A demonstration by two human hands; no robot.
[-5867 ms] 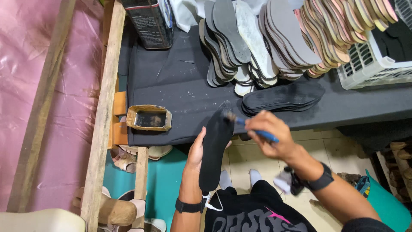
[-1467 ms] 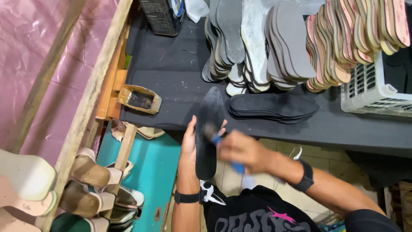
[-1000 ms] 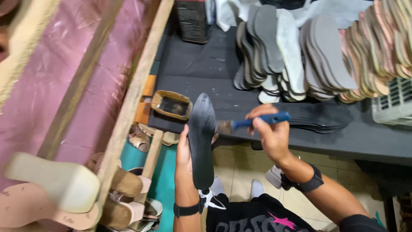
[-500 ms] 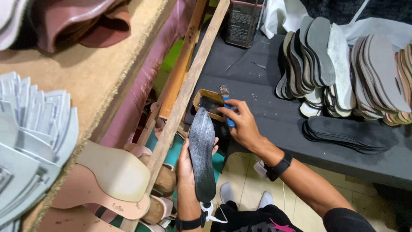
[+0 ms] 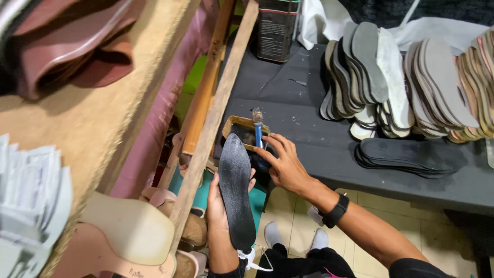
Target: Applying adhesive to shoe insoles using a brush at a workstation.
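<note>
My left hand holds a dark grey shoe insole upright by its edges, its toe pointing toward the bench. My right hand rests its fingers on the blue handle of a small brush. The brush lies across a small rectangular glue tin at the near left corner of the dark bench. A black watch sits on my right wrist.
A flat pile of black insoles lies right of my hand. Rows of grey and tan insoles stand behind it. A tall metal can stands at the back. A wooden rack at left holds shoe lasts and soles.
My head has turned left, bringing the wooden rack and shelves into view. My right hand has carried the brush from the insole to the glue tin and laid it across the rim.
</note>
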